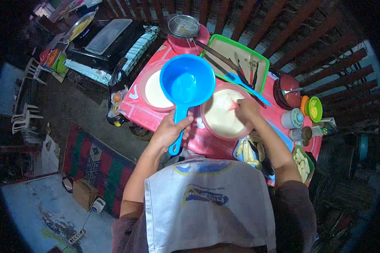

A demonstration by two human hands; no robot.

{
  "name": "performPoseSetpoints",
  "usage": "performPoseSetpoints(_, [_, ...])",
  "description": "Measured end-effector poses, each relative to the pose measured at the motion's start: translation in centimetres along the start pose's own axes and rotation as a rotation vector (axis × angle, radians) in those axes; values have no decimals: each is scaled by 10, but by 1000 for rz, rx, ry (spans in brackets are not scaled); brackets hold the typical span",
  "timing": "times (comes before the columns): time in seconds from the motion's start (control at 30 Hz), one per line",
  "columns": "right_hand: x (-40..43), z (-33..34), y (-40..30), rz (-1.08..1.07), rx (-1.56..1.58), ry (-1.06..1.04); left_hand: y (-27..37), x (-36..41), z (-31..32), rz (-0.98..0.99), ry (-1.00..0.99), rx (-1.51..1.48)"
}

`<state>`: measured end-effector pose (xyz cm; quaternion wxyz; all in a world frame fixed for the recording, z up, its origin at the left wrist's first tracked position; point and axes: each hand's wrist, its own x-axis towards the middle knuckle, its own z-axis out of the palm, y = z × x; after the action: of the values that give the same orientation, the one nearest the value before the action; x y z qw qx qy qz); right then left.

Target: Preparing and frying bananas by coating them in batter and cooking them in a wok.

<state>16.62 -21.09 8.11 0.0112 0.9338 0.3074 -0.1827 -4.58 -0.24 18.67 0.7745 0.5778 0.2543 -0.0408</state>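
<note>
My left hand (172, 129) grips the handle of a blue plastic dipper (187, 79), whose bowl hangs above the table between two pink basins. No contents can be made out in it. In the right-hand pink basin (223, 137) lies a pale, creamy batter (223, 110). My right hand (248, 110) is closed over that basin, around a pink utensil (233, 106) that dips into the batter; most of the utensil is hidden by my fingers. Partly behind the dipper, the left-hand pink basin (141, 87) holds a smooth cream-coloured liquid (155, 90).
A wire strainer (183, 27) rests on another pink container. The green-rimmed tray (218, 39) holds several utensils, and a blue spatula (250, 88) lies across its edge. Peeled bananas (248, 150) are near my right forearm. A pan (80, 27) sits on a lit stove at far left.
</note>
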Motion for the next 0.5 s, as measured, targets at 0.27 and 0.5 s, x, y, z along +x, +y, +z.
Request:
performPoseSetpoints(0.27, [9,-8,3,53,-57,-7,3,-1,-1,-21,32,18])
performPoseSetpoints(0.5, [-1,-10,6,-130,-136,-262,2,-1,-4,-1,31,-27])
